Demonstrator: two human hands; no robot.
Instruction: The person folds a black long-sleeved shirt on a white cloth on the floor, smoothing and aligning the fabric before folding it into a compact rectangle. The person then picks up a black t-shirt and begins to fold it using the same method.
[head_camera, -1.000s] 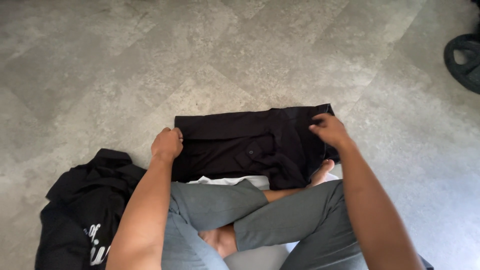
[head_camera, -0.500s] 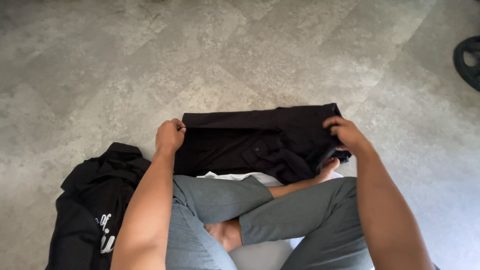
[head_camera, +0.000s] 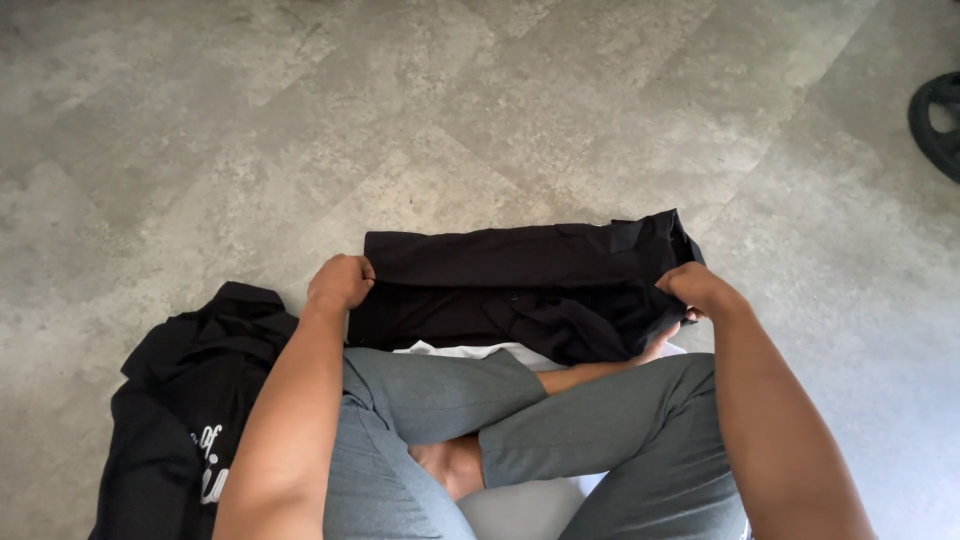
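The black garment (head_camera: 520, 285) lies on the grey floor (head_camera: 300, 120), right in front of the person's crossed legs (head_camera: 560, 430). It is part folded, with a long fold along its far edge. A bit of white cloth (head_camera: 470, 351) peeks out from under its near edge.

The left hand (head_camera: 340, 283) is curled into a fist on the left end of the garment, pinching the cloth. The right hand (head_camera: 695, 288) grips the right end, with the fingers closed on the edge there. Some of those fingers are hidden under the cloth.

What could go wrong? The cloth is soft and floppy. If one hand pulls harder than the other, I think the fold could slide crooked or bunch up in the middle. If a grip slips, that end may drop and the fold may fall open. The near edge sits close to the legs, so it could catch on a knee or drag the white cloth along.

A second black garment (head_camera: 180, 400) with pale lettering lies in a heap beside the left arm. A dark round thing (head_camera: 938, 110) sits far off at the right edge
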